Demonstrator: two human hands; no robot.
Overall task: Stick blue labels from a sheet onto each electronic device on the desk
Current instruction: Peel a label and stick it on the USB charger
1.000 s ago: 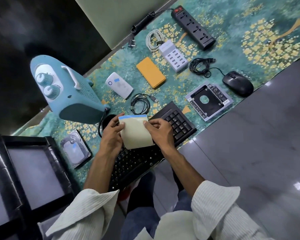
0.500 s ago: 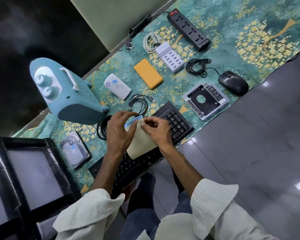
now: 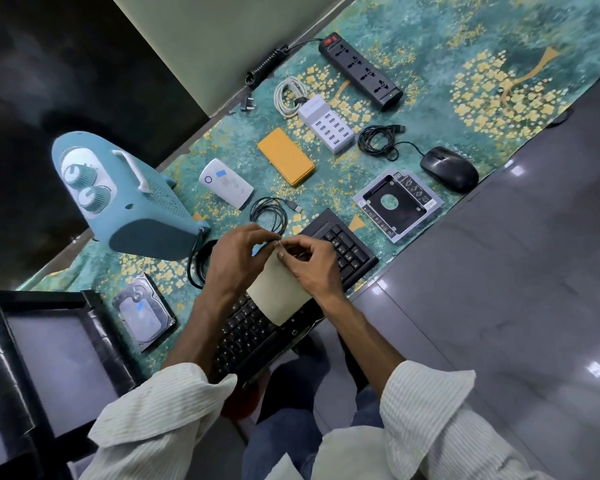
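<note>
**Label sheet** point(image 3: 274, 296): pale backing, held in both your hands just above the keyboard point(image 3: 246, 336), centre of the frame. A sliver of blue shows at its top edge, between your hands.

**Left grip** point(image 3: 236, 258): your fingers are curled over the sheet's upper left corner and hold it.

**Right grip** point(image 3: 312, 268): thumb and forefinger pinch the sheet's top edge, their tips meeting your left fingertips.

**Keyboard**: black, lying at a slant on the near edge of the surface point(image 3: 499, 46), which has a teal and gold patterned cover. Your wrists hide part of it.

**Hard drive** point(image 3: 142, 313): lower left, with a blue label on its face.

**White power bank** point(image 3: 226, 183): left of centre, with a blue label beside its round button.

**Heater** point(image 3: 118, 199): blue, two dials, at the left of the frame.

**Orange power bank** point(image 3: 286, 156): above centre, just beside the multi-port charger point(image 3: 326, 124).

**Power strip** point(image 3: 361, 71): black, at the top of the frame.

**Mouse** point(image 3: 449, 168): black, right of centre, with its cord coiled to its left.

**Drive caddy** point(image 3: 397, 202): silver, between the mouse and the keyboard.

**Black cable coil** point(image 3: 269, 214): just above your hands.
</note>
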